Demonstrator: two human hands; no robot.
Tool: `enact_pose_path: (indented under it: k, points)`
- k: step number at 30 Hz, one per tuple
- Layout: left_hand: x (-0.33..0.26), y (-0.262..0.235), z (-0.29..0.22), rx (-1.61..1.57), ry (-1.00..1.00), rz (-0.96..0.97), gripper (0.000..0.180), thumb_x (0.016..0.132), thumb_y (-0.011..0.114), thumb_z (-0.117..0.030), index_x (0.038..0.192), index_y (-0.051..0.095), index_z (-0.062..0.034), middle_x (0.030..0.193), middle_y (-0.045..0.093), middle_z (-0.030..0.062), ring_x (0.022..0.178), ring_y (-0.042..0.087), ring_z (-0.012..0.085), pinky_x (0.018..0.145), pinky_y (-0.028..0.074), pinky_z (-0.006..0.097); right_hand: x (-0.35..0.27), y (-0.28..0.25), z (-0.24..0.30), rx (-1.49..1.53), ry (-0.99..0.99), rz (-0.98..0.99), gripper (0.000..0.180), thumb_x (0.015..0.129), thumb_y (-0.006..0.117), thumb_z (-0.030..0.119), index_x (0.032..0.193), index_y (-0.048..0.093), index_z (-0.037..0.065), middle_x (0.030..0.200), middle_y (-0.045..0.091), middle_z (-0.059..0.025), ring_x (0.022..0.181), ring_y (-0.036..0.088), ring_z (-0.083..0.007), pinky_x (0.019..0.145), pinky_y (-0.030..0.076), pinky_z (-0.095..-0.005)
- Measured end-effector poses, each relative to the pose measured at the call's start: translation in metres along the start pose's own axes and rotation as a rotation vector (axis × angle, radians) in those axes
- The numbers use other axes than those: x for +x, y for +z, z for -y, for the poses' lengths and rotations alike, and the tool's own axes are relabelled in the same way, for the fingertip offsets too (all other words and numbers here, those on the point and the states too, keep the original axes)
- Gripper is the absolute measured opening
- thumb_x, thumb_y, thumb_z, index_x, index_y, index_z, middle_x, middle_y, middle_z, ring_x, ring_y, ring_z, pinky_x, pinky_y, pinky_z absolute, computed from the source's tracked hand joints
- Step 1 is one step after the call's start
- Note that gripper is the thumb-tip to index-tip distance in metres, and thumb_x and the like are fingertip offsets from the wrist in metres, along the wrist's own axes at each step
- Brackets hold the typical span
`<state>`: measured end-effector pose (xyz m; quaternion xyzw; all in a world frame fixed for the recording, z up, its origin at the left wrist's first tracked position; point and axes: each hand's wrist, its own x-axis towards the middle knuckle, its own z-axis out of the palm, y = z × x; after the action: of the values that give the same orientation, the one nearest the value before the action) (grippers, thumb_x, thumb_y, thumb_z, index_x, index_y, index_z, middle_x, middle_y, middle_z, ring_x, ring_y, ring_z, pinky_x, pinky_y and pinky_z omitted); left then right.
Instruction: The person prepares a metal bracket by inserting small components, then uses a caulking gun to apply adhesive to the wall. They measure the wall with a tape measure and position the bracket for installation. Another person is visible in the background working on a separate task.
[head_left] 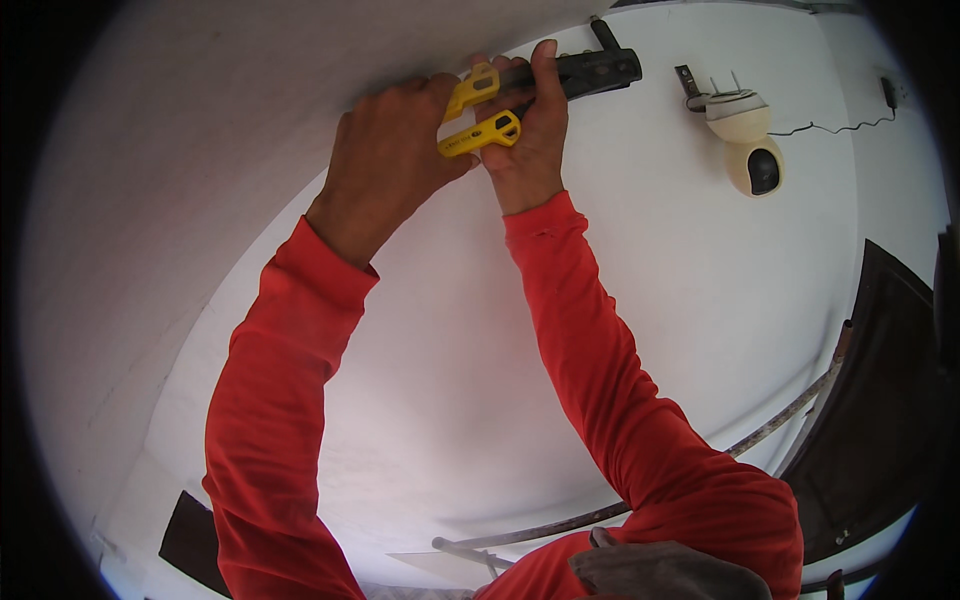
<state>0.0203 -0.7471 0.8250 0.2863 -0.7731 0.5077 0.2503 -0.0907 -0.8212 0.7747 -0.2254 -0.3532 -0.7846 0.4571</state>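
Yellow-handled pliers with two plastic grips (478,112) sit high in the scene, up against the white wall just under the ceiling line, between both raised hands. Its grips are bright yellow with darker marks near the pivot end, spread apart in a narrow V, and its working end is hidden behind the fingers.

The left hand (390,165) is wrapped around the grips from the left, fingers curled closed on them. The right hand (530,130) is folded around the near end of a long black metal bracket with small holes (598,70), thumb pointing up, steadying it where the tool meets it.

A slip looks the likeliest trouble: with both arms stretched overhead in red sleeves (620,380), a hard squeeze could let the tool skid off and nip the right fingers, which lie just beside the grips. The bracket could also twist or drop if its fixing gives. To the right, a cream dome-shaped camera with short antennas (745,135) and its thin dark cable (835,125) hang near enough to be knocked.
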Motion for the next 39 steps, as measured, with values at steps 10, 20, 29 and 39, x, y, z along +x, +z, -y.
enact_pose_path:
  k: [10, 20, 29, 39]
  points:
    - [0.006, -0.005, 0.002, -0.100, 0.069, -0.014, 0.035, 0.084, 0.078, -0.030, 0.106, 0.071, -0.0035, 0.083, 0.071, 0.0156, 0.075, 0.070, 0.0338, 0.072, 0.055, 0.042, 0.002, 0.005, 0.005, -0.088, 0.017, -0.084, 0.046, 0.095, 0.072, 0.048, 0.090, 0.054, 0.006, 0.085, 0.061, -0.0086, 0.088, 0.066, -0.0244, 0.077, 0.055, -0.0381]
    - [0.017, 0.010, -0.012, 0.031, -0.063, 0.155, 0.042, 0.103, 0.055, -0.042, 0.105, 0.066, -0.0020, 0.075, 0.068, 0.0153, 0.068, 0.068, 0.0328, 0.067, 0.054, 0.045, 0.002, -0.015, 0.040, -0.119, 0.290, 0.023, 0.039, 0.100, 0.067, 0.037, 0.112, 0.058, 0.002, 0.108, 0.068, -0.0182, 0.106, 0.067, -0.0330, 0.090, 0.057, -0.0429]
    - [0.014, 0.003, -0.013, 0.052, -0.035, 0.071, 0.043, 0.104, 0.054, -0.040, 0.096, 0.063, 0.0008, 0.069, 0.067, 0.0161, 0.064, 0.069, 0.0345, 0.063, 0.056, 0.046, -0.062, -0.069, 0.129, -0.693, 0.333, 0.199, 0.043, 0.104, 0.060, 0.020, 0.141, 0.051, 0.001, 0.124, 0.064, -0.0146, 0.108, 0.070, -0.0273, 0.082, 0.057, -0.0357]
    - [0.008, 0.006, -0.019, -0.102, -0.140, 0.192, 0.041, 0.106, 0.049, -0.040, 0.107, 0.060, -0.0012, 0.078, 0.068, 0.0184, 0.073, 0.068, 0.0368, 0.066, 0.052, 0.048, -0.028, -0.043, 0.040, -0.072, 0.199, 0.134, 0.047, 0.102, 0.061, 0.046, 0.131, 0.057, 0.010, 0.124, 0.062, -0.0061, 0.127, 0.055, -0.0240, 0.103, 0.050, -0.0462]
